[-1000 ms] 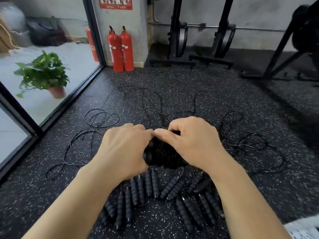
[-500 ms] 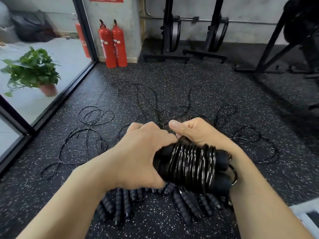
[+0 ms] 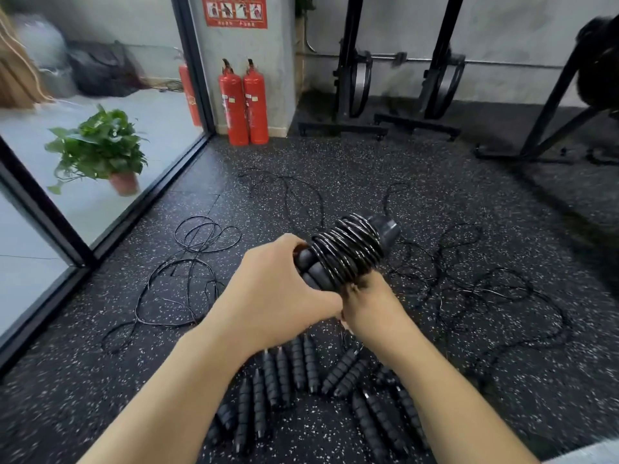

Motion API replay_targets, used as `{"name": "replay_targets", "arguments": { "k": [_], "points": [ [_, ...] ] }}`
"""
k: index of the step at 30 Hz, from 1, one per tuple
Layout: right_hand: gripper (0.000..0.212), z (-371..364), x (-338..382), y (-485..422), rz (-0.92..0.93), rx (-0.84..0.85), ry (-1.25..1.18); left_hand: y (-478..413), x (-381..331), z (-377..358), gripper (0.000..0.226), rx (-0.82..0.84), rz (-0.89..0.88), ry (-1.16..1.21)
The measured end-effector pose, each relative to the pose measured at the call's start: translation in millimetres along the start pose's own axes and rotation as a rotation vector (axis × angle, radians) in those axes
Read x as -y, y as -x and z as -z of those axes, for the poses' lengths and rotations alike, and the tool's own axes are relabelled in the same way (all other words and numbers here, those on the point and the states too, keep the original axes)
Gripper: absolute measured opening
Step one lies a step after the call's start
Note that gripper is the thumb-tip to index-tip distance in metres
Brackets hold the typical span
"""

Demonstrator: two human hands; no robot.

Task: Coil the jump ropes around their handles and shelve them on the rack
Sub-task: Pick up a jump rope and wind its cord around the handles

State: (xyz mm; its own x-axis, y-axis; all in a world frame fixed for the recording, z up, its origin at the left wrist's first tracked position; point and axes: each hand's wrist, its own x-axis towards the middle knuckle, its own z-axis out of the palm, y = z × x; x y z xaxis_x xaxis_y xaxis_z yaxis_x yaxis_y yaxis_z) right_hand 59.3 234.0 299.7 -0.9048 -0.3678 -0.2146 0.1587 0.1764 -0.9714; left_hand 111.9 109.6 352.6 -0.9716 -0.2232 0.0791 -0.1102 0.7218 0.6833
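Jump rope bundle (image 3: 348, 252) juts above left hand (image 3: 278, 296) and right hand (image 3: 371, 306), both gripping it.

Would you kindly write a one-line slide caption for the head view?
Left hand and right hand grip a coiled jump rope above loose ropes and handles on the speckled gym floor.

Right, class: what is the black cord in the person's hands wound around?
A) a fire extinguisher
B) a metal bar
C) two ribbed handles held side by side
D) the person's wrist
C: the cord loops in tight turns round the two ribbed handles, whose ends stick out on both sides of the coil.
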Motion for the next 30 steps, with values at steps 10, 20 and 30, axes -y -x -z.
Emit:
{"name": "replay_targets", "arguments": {
  "k": [10, 20, 30],
  "points": [
    [0.027, -10, 30, 30, -0.066, 0.059, -0.246, -1, 5, -4, 0.039, -0.193, -0.005, -0.338],
    [0.031, -10, 29, 33, -0.061, -0.069, -0.319, 5, 11, -11, 0.034, -0.184, -0.054, -0.482],
    [0.008, 9, 26, 35, 0.112, 0.244, 0.297, -6, 20, -2, 0.026, -0.228, 0.123, -0.395]
  ]
}}
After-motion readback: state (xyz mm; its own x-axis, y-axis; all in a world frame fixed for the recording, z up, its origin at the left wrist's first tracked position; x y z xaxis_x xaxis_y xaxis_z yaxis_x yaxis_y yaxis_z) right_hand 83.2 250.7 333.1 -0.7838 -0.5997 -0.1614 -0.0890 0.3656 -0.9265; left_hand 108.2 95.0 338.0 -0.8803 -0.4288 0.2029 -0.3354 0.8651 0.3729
